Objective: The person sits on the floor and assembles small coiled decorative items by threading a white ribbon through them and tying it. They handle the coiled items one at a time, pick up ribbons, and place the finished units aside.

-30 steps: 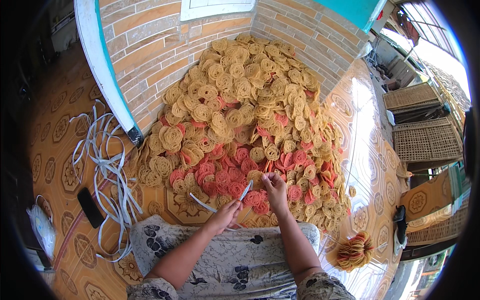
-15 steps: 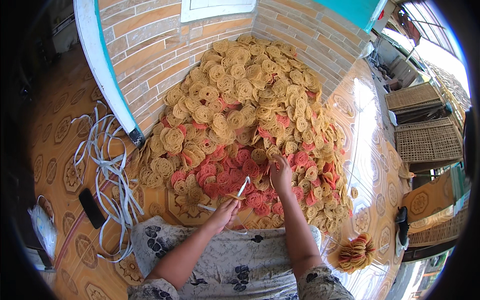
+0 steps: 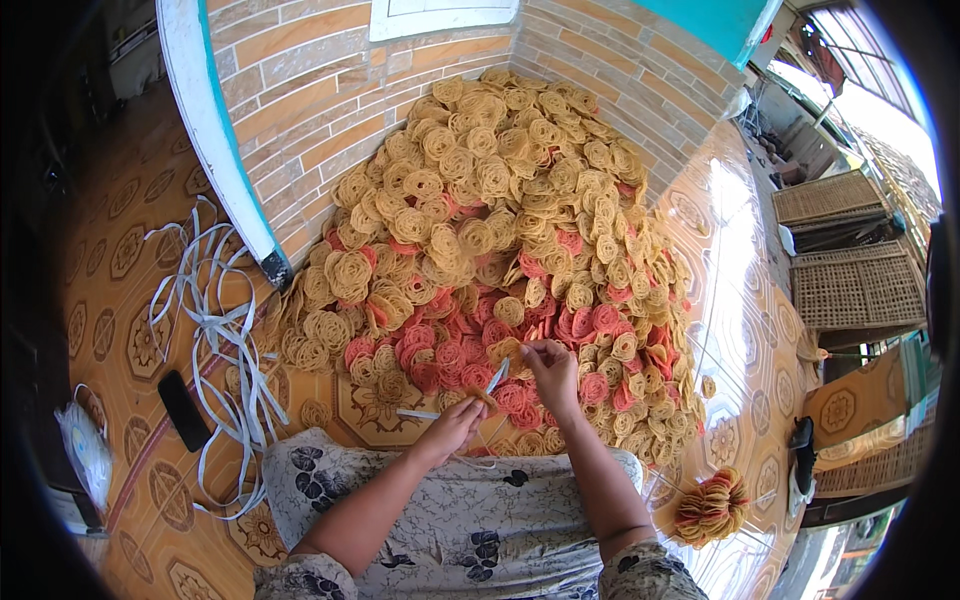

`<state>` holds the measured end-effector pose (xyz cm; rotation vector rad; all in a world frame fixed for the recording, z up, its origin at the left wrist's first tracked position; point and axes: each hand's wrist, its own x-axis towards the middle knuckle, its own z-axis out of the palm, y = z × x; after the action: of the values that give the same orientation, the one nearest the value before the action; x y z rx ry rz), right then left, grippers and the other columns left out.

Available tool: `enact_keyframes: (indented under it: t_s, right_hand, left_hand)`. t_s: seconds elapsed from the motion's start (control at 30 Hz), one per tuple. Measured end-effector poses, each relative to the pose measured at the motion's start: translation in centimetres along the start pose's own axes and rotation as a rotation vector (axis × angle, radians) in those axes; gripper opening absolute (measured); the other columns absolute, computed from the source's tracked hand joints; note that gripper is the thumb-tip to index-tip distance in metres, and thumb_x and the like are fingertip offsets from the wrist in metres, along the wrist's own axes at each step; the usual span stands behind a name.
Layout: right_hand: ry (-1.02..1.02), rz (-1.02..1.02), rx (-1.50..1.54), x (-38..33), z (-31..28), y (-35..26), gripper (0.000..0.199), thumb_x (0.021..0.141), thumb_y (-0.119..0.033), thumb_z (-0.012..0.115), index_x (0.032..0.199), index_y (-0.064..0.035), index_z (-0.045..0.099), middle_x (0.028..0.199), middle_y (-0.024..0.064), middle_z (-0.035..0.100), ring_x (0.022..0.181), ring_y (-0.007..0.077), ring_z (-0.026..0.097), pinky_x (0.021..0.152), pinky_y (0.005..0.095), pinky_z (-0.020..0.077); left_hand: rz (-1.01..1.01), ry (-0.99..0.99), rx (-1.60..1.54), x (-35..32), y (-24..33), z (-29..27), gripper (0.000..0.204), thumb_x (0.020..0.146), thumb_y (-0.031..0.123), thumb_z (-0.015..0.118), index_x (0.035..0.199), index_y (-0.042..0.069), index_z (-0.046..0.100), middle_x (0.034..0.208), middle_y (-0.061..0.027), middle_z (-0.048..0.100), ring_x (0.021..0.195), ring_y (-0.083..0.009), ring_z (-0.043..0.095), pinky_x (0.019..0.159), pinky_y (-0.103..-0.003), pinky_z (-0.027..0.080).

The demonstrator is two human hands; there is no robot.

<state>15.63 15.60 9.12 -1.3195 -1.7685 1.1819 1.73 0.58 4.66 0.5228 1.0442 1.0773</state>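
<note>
A large heap of dried, coiled lacy crackers (image 3: 480,180), mostly yellow with coral-pink ones among them, fills the corner in front of me. My left hand (image 3: 452,432) grips a pale pointed tool (image 3: 498,374), perhaps a hooked needle, its tip sticking up past the fingers. A yellow cracker (image 3: 484,400) sits around the tool by the fingertips. Close to the tip, my right hand (image 3: 553,378) pinches the edge of another yellow cracker (image 3: 505,350). A white strap (image 3: 416,413) shows beside my left hand; its link to the tool is hidden.
Tangled white straps (image 3: 225,340) and a black phone (image 3: 183,412) lie on the tiled floor at left, near a clear plastic bag (image 3: 84,450). To the right is a strung bundle of crackers (image 3: 712,507). Brick walls (image 3: 300,110) back the heap; woven racks (image 3: 858,283) stand far right.
My right hand has lifted a yellow cracker from the heap and brought it left and down to the tool's tip. My left hand has shifted slightly right.
</note>
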Motion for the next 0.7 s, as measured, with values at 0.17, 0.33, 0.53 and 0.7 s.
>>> enact_keyframes:
  t_s: [0.17,0.33,0.53,0.7]
  right_hand:
    - [-0.098,-0.271,-0.013,-1.1,0.2,0.0,0.021,0.09,-0.02,0.069,0.096,-0.0006,0.071,0.081,0.0082,0.07,0.069,0.0116,0.062,0.06,0.029,0.0494]
    - [-0.606,-0.391,-0.102,1.0,0.4,-0.2,0.026,0.093,-0.025,0.066,0.099,-0.0004,0.072,0.093,0.0154,0.071,0.089,0.0244,0.068,0.077,0.0384,0.0528]
    - [0.244,-0.718,-0.879,7.8,2.6,1.2,0.022,0.089,-0.017,0.064,0.103,-0.0006,0.067,0.102,0.0204,0.063,0.082,0.0289,0.065,0.072,0.0379,0.051]
    - [-0.106,-0.241,-0.302,5.5,2.2,1.1,0.027,0.085,-0.018,0.071,0.105,-0.0022,0.065,0.087,0.0132,0.069,0.074,0.023,0.067,0.069,0.0318,0.0518]
  left_hand:
    - [-0.013,-0.005,-0.047,-0.1,0.1,-0.2,0.026,0.106,0.034,0.037,0.091,0.015,0.046,0.067,0.0077,0.033,0.051,-0.0039,0.028,0.044,-0.021,0.023]
    - [0.004,0.075,-0.109,0.4,0.2,-0.7,0.026,0.106,0.035,0.037,0.091,0.016,0.046,0.067,0.0084,0.033,0.052,-0.0035,0.027,0.045,-0.02,0.023]
    - [0.026,0.087,-0.042,0.5,0.3,-1.0,0.027,0.106,0.034,0.036,0.09,0.016,0.047,0.066,0.0089,0.033,0.051,-0.0031,0.027,0.044,-0.02,0.023]
    - [0.013,0.088,-0.072,0.6,0.4,-1.1,0.028,0.106,0.035,0.036,0.089,0.016,0.046,0.066,0.0088,0.033,0.051,-0.0031,0.027,0.044,-0.02,0.023]
